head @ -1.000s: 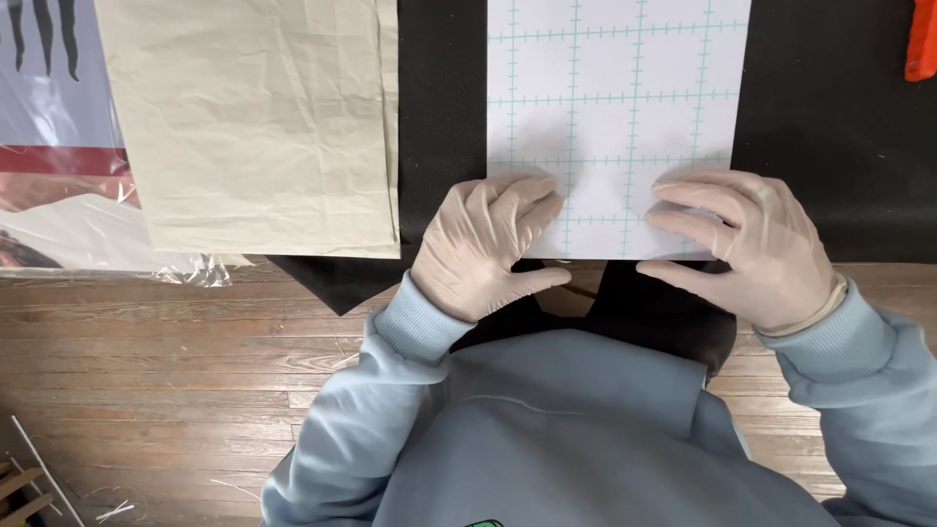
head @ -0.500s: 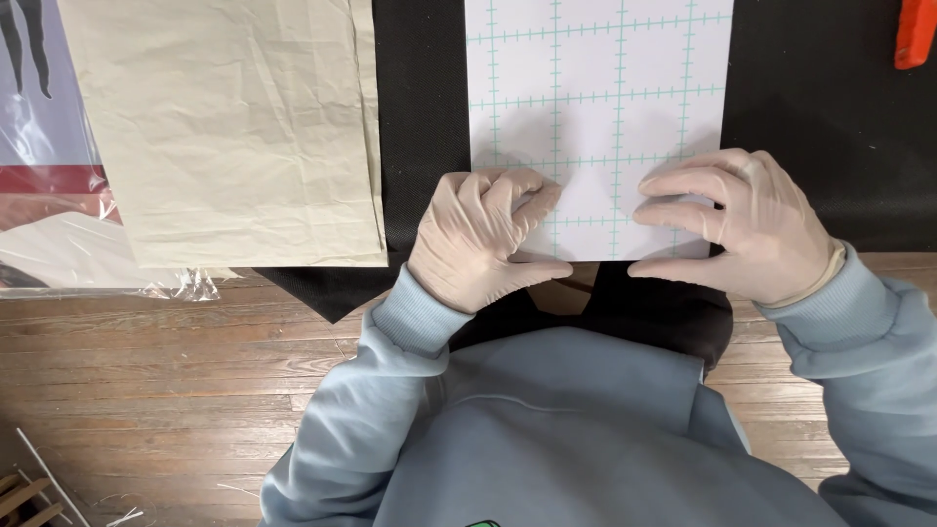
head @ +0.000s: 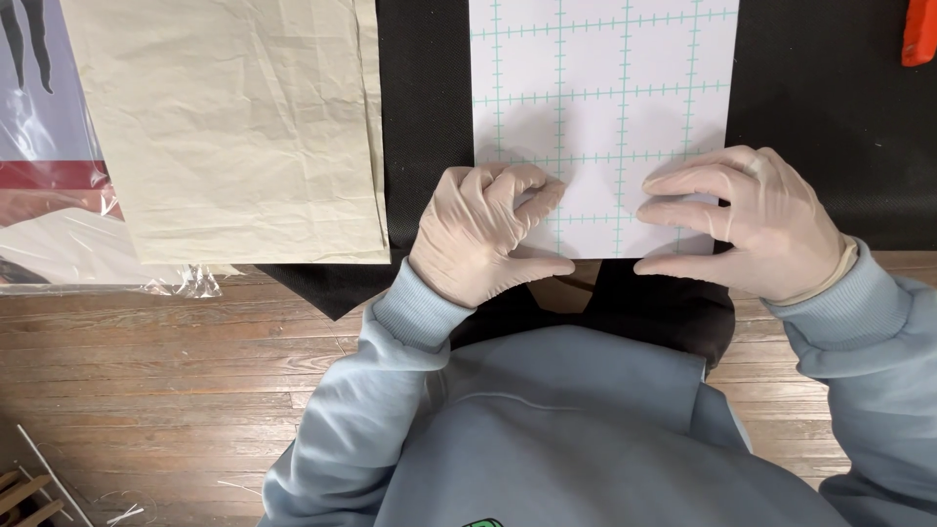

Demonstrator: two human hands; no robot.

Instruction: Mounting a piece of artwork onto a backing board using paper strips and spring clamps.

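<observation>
Shifted slightly leftward in view, the white sheet with a pale green grid (head: 603, 107) lies on a black mat (head: 830, 146). Both gloved hands, left (head: 483, 234) and right (head: 747, 222), rest apart, fingers curled and pinning its near edge, apparently to keep it flat. Crumpled beige paper (head: 234, 127) lies alongside on the surface.

The gridded white sheet (head: 600, 107) runs off the top edge, its near corners hidden under the gloved left hand (head: 483, 234) and right hand (head: 747, 224). The beige paper (head: 234, 127) and an orange object (head: 919, 29) are also cut off.
</observation>
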